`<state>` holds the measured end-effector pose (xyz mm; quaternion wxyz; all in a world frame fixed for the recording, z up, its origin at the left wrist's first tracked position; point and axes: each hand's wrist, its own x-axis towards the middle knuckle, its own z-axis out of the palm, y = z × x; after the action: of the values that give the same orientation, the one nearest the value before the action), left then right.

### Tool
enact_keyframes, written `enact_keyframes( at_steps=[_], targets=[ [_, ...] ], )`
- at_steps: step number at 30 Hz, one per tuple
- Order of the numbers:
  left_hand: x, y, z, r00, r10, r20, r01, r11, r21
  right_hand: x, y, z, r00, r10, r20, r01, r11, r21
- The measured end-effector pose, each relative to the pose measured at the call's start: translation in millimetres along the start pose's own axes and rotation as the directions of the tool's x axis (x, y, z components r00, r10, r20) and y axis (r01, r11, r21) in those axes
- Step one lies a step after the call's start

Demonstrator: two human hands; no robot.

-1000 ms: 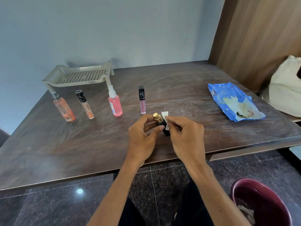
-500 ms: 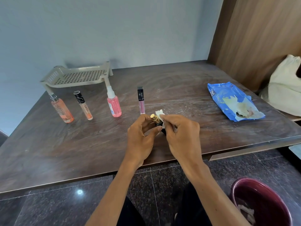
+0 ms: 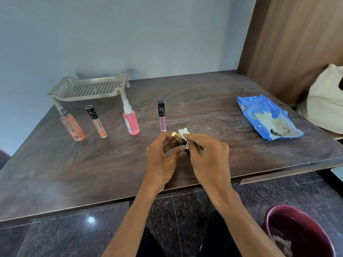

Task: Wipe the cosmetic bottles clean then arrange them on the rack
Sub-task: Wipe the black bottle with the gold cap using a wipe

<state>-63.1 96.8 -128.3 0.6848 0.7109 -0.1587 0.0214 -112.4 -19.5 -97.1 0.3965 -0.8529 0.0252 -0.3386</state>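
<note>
My left hand (image 3: 161,160) grips a small black bottle with a gold cap (image 3: 177,138) above the table's near middle. My right hand (image 3: 207,156) pinches a white wipe (image 3: 183,133) pressed against the bottle's right side. Four bottles stand in a row farther back: an orange spray bottle (image 3: 71,126), a beige tube with a black cap (image 3: 96,121), a pink spray bottle (image 3: 130,120) and a pink gloss tube with a black cap (image 3: 161,115). The beige perforated rack (image 3: 89,89) stands at the back left with nothing on it.
A blue wipes pack (image 3: 267,116) lies open at the right of the dark wooden table (image 3: 74,164). A maroon bin (image 3: 300,232) with used wipes sits on the floor at bottom right. A cream bag (image 3: 326,101) rests by the wooden wall.
The wipe has shifted up along the bottle toward the gold cap, and both hands turned slightly. The standing bottles and the rack stay where they were.
</note>
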Motion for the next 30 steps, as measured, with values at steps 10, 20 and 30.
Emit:
enact_keyframes(
  at_steps=[10,20,30],
  targets=[
    [2,1,2,1.0,0.012,-0.002,-0.012,0.999,0.035,2,4,-5,0.998,0.051,0.035,-0.049,0.998,-0.05],
    [2,0,2,1.0,0.019,0.005,-0.019,0.998,0.065,-5,24,-8,0.988,0.146,0.039,-0.141,0.983,-0.117],
    [2,-1,1,1.0,0.0,-0.003,0.0,1.0,0.02,1,8,-3,0.998,0.048,0.03,-0.046,0.998,-0.045]
  ],
)
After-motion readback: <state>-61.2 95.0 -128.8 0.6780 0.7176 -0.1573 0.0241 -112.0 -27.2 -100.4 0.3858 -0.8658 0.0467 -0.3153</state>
